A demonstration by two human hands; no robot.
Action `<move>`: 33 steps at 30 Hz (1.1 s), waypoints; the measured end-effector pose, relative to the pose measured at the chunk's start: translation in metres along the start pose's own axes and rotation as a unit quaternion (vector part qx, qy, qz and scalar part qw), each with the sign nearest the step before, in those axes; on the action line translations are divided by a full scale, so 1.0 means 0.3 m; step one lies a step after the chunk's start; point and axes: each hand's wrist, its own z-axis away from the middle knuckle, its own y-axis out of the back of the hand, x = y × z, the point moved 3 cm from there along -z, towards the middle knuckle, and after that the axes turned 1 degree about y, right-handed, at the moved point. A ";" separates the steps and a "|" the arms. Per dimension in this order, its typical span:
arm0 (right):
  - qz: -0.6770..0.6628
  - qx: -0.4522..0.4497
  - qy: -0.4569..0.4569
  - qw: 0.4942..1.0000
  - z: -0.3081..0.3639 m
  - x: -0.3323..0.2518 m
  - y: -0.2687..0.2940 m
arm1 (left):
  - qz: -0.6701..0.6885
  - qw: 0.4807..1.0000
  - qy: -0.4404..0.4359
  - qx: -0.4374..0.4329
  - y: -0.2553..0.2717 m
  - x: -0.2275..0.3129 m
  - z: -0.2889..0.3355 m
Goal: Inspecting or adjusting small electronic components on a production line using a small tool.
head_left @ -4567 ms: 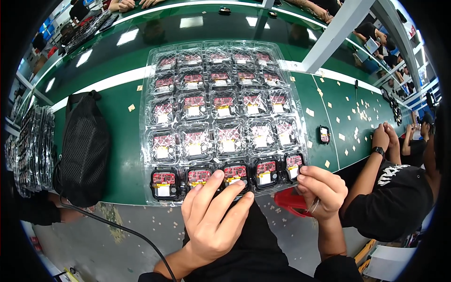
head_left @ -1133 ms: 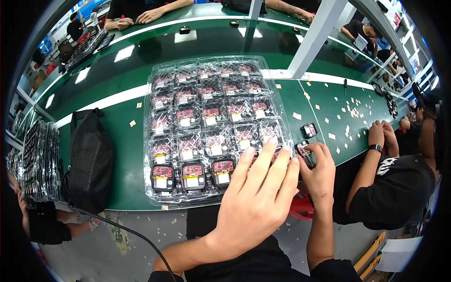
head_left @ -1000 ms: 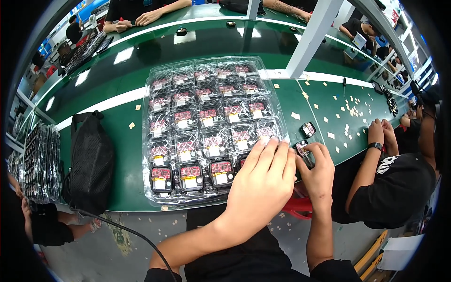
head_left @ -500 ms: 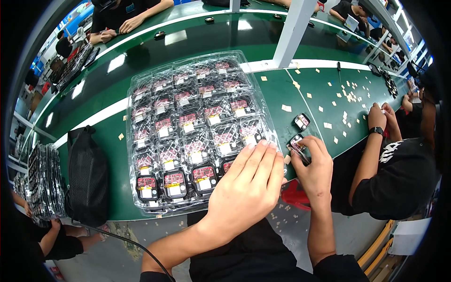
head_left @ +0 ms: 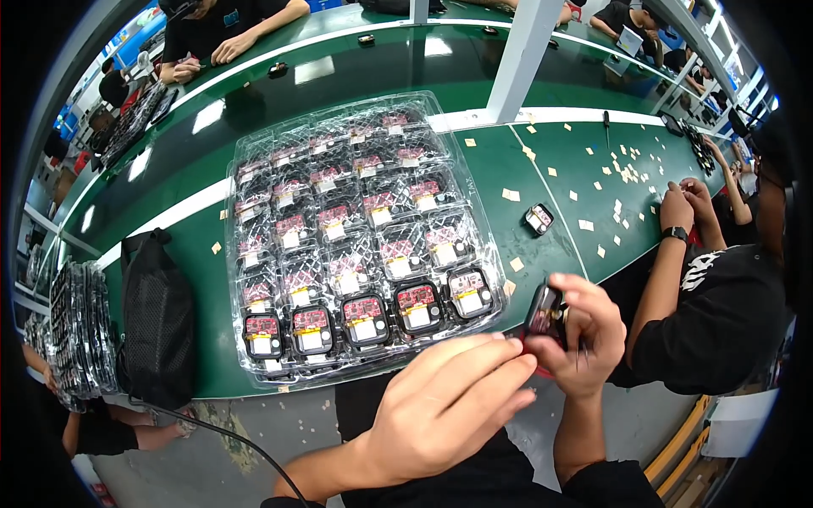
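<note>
My right hand (head_left: 589,343) grips a small black watch-shaped device (head_left: 542,310) by its edges, turned up on its side above the table's near edge. My left hand (head_left: 449,406) is beside it, fingers together and tips close to the device's lower end. Its thumb is mostly hidden, so anything pinched there cannot be made out. To the left lies a clear plastic tray (head_left: 489,254) with rows of open black devices showing red boards and white-and-yellow parts. A single similar device (head_left: 539,218) rests on the green table to the right of the tray.
Small pale paper pieces (head_left: 625,173) are scattered over the green table (head_left: 500,152). A black bag (head_left: 157,317) and stacked trays (head_left: 80,330) stand left. A grey post (head_left: 518,63) rises behind the tray. Co-workers sit right and across; a screwdriver (head_left: 606,127) lies far right.
My right hand has lifted the device off the table and brought it nearer, tilted on edge. My left hand has drawn back from the tray toward it, uncovering the front-row devices.
</note>
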 end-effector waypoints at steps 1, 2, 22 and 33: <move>-0.062 -0.004 0.021 0.998 0.017 -0.032 -0.003 | 0.073 0.995 0.070 -0.012 0.009 0.001 0.022; -0.125 -0.008 0.042 0.991 0.025 -0.062 -0.012 | 0.146 0.979 0.140 -0.023 0.016 0.000 0.049; 0.044 -0.154 0.133 0.978 0.044 -0.250 -0.173 | 0.509 0.780 0.317 0.179 0.080 -0.027 0.307; 0.092 -0.132 0.197 0.967 0.052 -0.277 -0.189 | 0.510 0.781 0.315 0.176 0.096 -0.038 0.327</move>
